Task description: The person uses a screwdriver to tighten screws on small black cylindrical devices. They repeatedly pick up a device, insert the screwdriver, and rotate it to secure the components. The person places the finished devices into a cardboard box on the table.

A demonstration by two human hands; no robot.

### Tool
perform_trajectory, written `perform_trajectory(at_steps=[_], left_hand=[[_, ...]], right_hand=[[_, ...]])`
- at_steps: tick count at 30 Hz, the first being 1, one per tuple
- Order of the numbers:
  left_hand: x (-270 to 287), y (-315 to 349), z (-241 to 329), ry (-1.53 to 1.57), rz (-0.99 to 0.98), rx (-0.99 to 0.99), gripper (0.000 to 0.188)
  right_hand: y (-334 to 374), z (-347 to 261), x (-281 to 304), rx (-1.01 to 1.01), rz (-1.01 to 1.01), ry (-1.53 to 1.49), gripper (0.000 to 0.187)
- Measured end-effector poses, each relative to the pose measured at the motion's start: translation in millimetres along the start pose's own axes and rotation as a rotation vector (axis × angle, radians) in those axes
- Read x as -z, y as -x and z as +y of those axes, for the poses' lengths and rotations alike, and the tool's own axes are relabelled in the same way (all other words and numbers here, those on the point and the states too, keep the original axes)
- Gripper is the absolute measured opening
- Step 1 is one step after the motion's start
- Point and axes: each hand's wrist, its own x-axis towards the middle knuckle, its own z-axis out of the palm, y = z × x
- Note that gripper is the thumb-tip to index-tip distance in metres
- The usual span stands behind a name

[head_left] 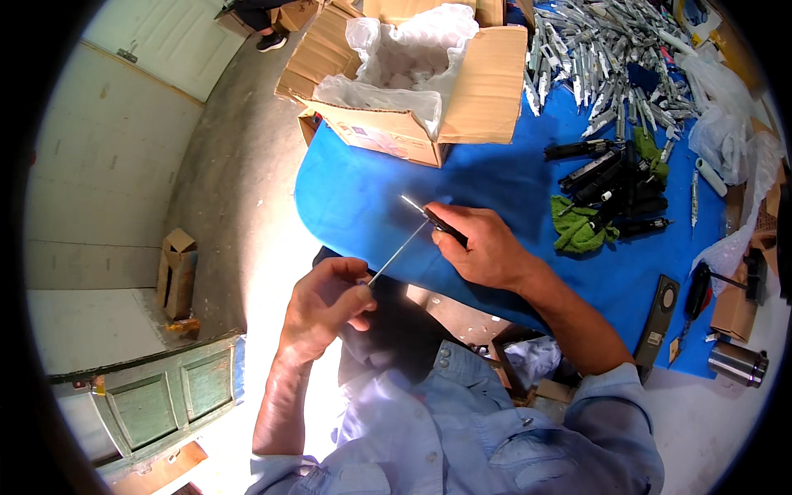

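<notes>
Both hands are busy over the front edge of the blue bench. The left hand has thumb and fingers pinched closed on one end of a thin metal rod; the right hand is curled around one black-handled tool with a slim pale tip. The rod's far end meets that tool, but whether they're joined I can't tell.

Labels: there's print on the front of the one open, plastic-lined cardboard box, plus a small pale sticker on the long dark grey tool at right. Both too small to make out.

Counts: one steel cylinder, two green cloths by a cluster of black tools, overlapping too much to count. Same for the big heap of silvery tools, easily dozens.
</notes>
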Motion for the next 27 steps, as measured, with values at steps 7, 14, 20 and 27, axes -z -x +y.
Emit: perform_trajectory(at_steps=[7, 14, 20, 27], left_hand=[[0, 3, -10, -0.127, 0.061, -0.153, 0.035], [12, -6, -3, 0.075, -0.039, 0.093, 0.035], [-6, 8, 2, -0.185, 0.073, -0.066, 0.034], [2, 1, -5, -0.021, -0.032, -0.059, 0.029]], right_hand=[[-2, -2, 1, 0.033, 0.005, 0.024, 0.037], [0, 0, 3, 0.036, -0.008, 0.047, 0.039], [-3, -5, 3, -0.011, -0.013, 0.004, 0.037], [1, -1, 3, 0.045, 0.027, 0.012, 0.038]])
